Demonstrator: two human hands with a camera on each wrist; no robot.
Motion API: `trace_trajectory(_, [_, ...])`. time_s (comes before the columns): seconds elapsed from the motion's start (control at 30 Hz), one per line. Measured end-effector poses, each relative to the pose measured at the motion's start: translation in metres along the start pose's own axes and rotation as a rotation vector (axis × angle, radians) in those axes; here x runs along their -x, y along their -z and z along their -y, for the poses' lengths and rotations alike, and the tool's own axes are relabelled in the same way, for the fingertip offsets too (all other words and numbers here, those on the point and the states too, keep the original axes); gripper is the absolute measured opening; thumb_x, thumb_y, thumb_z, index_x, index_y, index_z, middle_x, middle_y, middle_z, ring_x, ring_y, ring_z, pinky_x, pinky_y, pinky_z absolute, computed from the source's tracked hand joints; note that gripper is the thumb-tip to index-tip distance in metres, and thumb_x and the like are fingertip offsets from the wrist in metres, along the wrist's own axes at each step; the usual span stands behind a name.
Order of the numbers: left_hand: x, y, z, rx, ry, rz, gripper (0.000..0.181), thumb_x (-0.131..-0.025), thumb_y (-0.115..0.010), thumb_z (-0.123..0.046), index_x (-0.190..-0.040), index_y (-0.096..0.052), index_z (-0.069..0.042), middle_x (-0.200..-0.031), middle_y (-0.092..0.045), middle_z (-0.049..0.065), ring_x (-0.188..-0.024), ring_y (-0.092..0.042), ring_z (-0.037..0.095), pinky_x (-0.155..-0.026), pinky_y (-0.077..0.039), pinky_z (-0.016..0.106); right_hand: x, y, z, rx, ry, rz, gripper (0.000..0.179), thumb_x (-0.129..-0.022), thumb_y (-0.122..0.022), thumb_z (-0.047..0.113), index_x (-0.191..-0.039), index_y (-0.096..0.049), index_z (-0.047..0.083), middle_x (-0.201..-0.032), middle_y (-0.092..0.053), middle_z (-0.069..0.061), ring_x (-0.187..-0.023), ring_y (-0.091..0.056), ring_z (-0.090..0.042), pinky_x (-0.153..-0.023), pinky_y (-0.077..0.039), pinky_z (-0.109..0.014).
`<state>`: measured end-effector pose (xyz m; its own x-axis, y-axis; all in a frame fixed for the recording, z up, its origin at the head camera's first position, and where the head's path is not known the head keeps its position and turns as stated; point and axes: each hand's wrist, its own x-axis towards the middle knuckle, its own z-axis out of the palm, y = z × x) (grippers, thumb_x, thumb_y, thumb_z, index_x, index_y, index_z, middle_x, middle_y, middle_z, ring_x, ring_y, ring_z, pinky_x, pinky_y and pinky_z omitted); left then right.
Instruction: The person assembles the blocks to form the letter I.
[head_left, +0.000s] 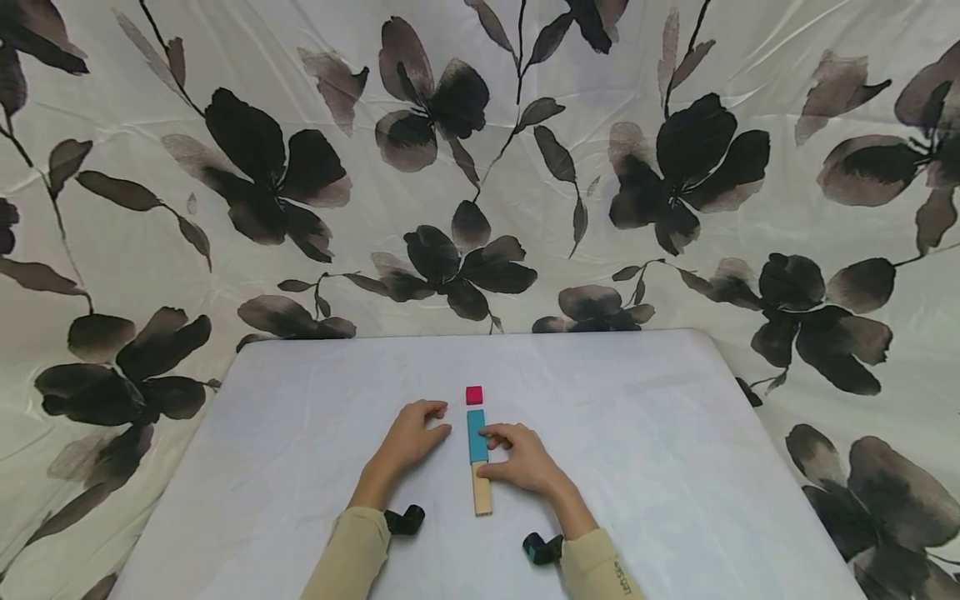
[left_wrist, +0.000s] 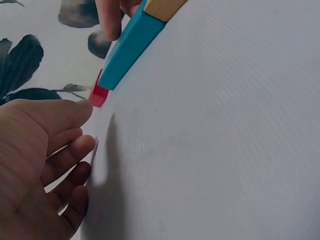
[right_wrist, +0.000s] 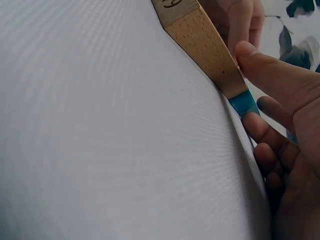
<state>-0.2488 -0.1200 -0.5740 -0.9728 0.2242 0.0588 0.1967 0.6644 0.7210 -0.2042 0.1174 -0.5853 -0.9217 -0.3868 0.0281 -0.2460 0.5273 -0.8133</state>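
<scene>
A blue block (head_left: 477,436) and a plain wooden block (head_left: 482,493) lie end to end in a line on the white table. Just beyond the blue one sits a small red cube (head_left: 474,395), with a narrow gap between. My right hand (head_left: 525,458) rests on the line from the right, its thumb on the wooden block near the join and its index finger at the blue block. In the right wrist view more fingertips (right_wrist: 257,125) are at the blue block's near side. My left hand (head_left: 412,433) hovers left of the blocks, fingers relaxed, holding nothing.
The white table (head_left: 300,400) ends at a straight far edge. Behind it hangs a pale cloth with dark flowers (head_left: 442,267). Black wrist devices (head_left: 405,521) are strapped at both sleeves. A dark marking shows on the wooden block's end in the right wrist view.
</scene>
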Motion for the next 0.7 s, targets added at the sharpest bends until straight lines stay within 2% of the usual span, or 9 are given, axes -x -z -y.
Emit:
trace_trajectory(0.23, [0.010, 0.003, 0.006, -0.009, 0.039, 0.002, 0.040, -0.087, -0.073, -0.019, -0.123, -0.065, -0.004, -0.105, -0.064, 0.001, -0.113, -0.055, 0.023, -0.102, -0.040, 0.045, 0.000, 0.000, 0.000, -0.011, -0.032, 0.008, 0.056, -0.077, -0.082, 0.039, -0.126, -0.063, 0.021, -0.097, -0.059, 0.012, -0.096, -0.049, -0.012, -0.085, -0.043, -0.034])
trace_trajectory(0.47, [0.021, 0.006, 0.007, -0.021, 0.017, -0.002, 0.039, -0.086, -0.073, -0.018, -0.122, -0.065, -0.003, -0.103, -0.064, 0.001, -0.111, -0.056, 0.024, -0.101, -0.041, 0.046, 0.001, 0.000, 0.000, -0.034, -0.036, 0.008, 0.056, -0.078, -0.081, 0.040, -0.126, -0.063, 0.020, -0.098, -0.059, 0.010, -0.097, -0.049, -0.014, -0.085, -0.043, -0.035])
trace_trajectory(0.7, [0.035, 0.010, 0.007, -0.032, 0.025, -0.020, 0.037, -0.088, -0.072, -0.019, -0.122, -0.066, -0.006, -0.104, -0.065, 0.000, -0.111, -0.056, 0.023, -0.100, -0.042, 0.044, 0.000, 0.000, 0.000, -0.028, -0.037, 0.001, 0.055, -0.079, -0.080, 0.040, -0.126, -0.063, 0.018, -0.097, -0.060, 0.011, -0.096, -0.050, -0.014, -0.085, -0.044, -0.035])
